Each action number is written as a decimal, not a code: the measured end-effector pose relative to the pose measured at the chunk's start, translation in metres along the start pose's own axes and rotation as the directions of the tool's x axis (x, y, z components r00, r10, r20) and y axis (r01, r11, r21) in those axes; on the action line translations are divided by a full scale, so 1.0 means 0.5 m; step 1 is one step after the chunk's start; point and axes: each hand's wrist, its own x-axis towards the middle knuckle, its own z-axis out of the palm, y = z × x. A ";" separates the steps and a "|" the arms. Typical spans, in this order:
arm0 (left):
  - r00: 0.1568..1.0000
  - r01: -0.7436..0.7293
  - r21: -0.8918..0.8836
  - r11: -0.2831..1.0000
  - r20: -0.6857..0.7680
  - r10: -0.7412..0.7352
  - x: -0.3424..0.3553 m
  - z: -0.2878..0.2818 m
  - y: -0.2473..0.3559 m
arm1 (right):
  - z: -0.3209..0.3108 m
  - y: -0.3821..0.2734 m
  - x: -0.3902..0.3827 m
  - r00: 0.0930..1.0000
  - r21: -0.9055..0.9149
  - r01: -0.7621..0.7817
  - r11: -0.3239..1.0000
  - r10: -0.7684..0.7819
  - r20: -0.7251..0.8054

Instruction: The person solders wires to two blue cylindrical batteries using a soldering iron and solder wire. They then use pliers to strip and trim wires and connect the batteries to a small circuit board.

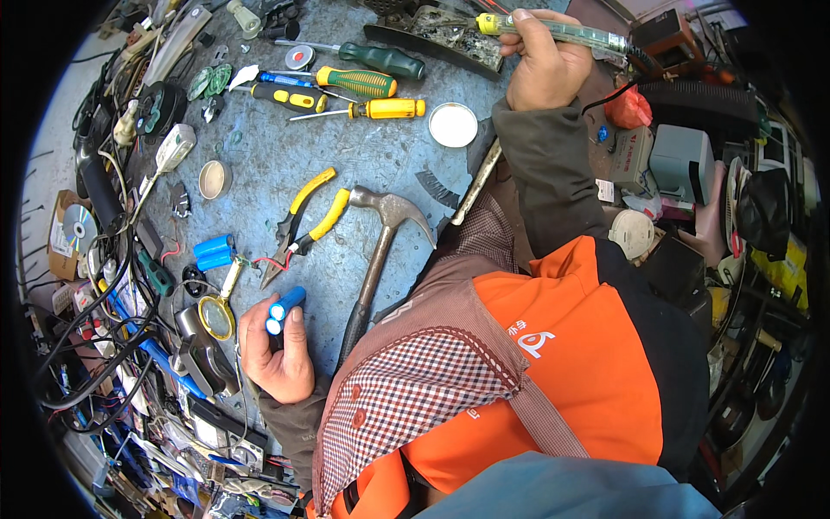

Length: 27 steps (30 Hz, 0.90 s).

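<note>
My left hand (278,350), at the table's near edge, pinches a pair of blue cylindrical battery cells (286,309) between thumb and fingers, pale ends toward me. Up at the far right, my right hand (545,65) is closed round a soldering iron (575,35) with a clear greenish handle and yellow collar; its tip is hard to make out. Below that iron lies a dark tray (441,39) of burnt-looking residue. Another blue cell pair (214,252) rests beyond my left hand, close to yellow-handled pliers (298,216) and thin red wires.
A claw hammer (378,251) lies mid-table, its handle toward me. Screwdrivers (389,109), a round white lid (453,125) and a small brush (438,188) lie farther off. A magnifying glass (216,317) and tangled cables (95,381) crowd the left. Boxes (680,164) stand right.
</note>
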 end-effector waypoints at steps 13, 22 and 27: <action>1.000 -0.026 0.019 0.999 -0.003 0.026 0.003 0.000 0.001 | 0.015 -0.018 -0.004 0.999 0.031 -0.050 0.998 0.050 0.009; 0.999 -0.051 0.039 0.998 0.002 0.051 0.007 0.001 -0.002 | 0.025 -0.026 -0.008 0.986 0.015 -0.164 0.986 0.164 0.016; 1.000 -0.024 0.018 1.000 -0.012 0.024 0.000 0.000 0.002 | 0.029 -0.021 -0.010 0.978 0.036 -0.206 0.978 0.205 0.024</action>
